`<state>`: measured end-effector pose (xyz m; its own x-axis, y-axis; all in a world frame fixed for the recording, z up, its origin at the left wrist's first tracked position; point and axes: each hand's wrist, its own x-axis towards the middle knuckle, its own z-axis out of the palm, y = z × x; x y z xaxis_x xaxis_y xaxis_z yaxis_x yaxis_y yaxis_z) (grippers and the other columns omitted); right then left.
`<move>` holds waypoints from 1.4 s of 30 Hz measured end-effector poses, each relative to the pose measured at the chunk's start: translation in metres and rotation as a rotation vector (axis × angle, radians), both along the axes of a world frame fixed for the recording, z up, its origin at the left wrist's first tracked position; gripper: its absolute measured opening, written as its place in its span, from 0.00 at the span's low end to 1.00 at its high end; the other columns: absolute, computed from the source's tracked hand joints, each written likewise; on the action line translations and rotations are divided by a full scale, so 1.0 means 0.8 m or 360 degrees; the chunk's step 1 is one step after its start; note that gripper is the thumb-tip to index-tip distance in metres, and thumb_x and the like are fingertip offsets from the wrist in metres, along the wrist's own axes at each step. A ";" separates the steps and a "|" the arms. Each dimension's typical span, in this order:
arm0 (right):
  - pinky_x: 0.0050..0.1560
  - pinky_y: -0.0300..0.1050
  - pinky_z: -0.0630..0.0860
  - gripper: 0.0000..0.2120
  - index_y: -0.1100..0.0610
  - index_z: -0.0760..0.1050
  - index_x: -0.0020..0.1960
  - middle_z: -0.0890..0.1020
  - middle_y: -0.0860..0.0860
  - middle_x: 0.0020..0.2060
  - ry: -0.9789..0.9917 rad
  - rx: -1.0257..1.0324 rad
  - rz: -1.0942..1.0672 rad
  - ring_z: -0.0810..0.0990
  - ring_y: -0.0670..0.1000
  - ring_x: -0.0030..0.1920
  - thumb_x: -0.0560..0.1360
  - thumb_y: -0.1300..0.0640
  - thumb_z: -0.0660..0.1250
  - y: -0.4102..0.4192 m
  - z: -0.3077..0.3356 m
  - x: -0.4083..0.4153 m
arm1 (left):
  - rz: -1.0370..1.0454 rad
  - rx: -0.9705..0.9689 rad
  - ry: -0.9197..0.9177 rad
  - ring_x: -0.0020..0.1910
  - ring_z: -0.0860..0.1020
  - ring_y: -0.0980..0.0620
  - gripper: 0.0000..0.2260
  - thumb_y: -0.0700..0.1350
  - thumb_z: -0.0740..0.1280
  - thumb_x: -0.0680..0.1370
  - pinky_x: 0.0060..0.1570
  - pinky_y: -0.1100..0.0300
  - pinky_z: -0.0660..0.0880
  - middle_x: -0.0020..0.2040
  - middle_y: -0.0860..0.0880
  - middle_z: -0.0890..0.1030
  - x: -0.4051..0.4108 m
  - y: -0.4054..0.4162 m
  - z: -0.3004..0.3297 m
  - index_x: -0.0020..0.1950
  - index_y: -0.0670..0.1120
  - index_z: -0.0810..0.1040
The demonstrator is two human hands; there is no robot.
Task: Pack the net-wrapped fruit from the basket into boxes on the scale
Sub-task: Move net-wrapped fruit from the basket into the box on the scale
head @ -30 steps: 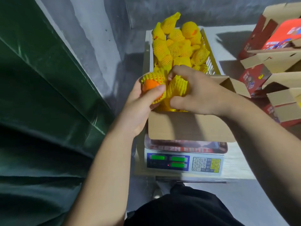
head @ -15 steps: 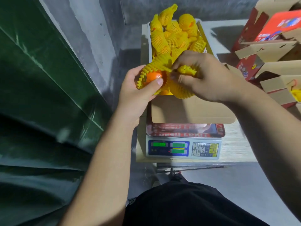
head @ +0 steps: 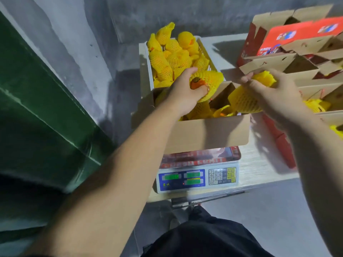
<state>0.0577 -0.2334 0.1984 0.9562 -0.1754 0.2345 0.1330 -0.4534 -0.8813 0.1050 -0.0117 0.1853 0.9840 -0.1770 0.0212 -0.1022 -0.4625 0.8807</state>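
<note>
Your left hand [head: 187, 93] grips net-wrapped fruit [head: 202, 84], orange skin showing through net's open end, over box [head: 206, 132] at its 11 o'clock corner, poised to drop in. Your right hand [head: 274, 93] pinches second netted fruit [head: 243, 101] by its loose end at box's 2 o'clock, likely so it hangs clear. Box sits on scale [head: 196, 179] for weighing. Basket [head: 204, 49] at 12 o'clock, heaped.

Basket [head: 204, 52] at 12 o'clock, heaped with yellow net-wrapped fruit [head: 167, 58]. Open cardboard box [head: 206, 134] on scale [head: 198, 178], just nearer; several wrapped fruit inside. One orange fruit [head: 197, 84], net half on, over box's left edge; another netted fruit [head: 243, 101] at box's 2 o'clock corner.
</note>
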 end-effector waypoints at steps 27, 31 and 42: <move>0.64 0.67 0.77 0.27 0.59 0.72 0.70 0.82 0.60 0.64 0.0657 0.0804 0.0905 0.83 0.61 0.63 0.75 0.51 0.72 0.166 -0.016 -0.026 | 0.0079 -0.1067 0.0047 0.64 0.82 0.46 0.18 0.41 0.72 0.80 0.59 0.50 0.81 0.63 0.47 0.84 -0.115 0.128 -0.047 0.70 0.45 0.77; 0.49 0.56 0.83 0.17 0.56 0.73 0.58 0.83 0.57 0.55 0.0688 0.0823 0.1031 0.85 0.58 0.52 0.73 0.54 0.74 0.173 -0.015 -0.027 | 0.0163 -0.1111 0.0036 0.65 0.82 0.43 0.16 0.48 0.71 0.80 0.63 0.42 0.80 0.64 0.46 0.85 -0.131 0.135 -0.049 0.68 0.49 0.81; 0.47 0.63 0.83 0.23 0.58 0.79 0.62 0.85 0.59 0.54 0.0639 0.0585 0.0959 0.86 0.62 0.55 0.72 0.47 0.76 0.171 -0.028 -0.041 | 0.0245 -0.1082 0.0078 0.62 0.83 0.43 0.12 0.49 0.65 0.84 0.63 0.44 0.80 0.60 0.43 0.86 -0.142 0.129 -0.057 0.63 0.46 0.82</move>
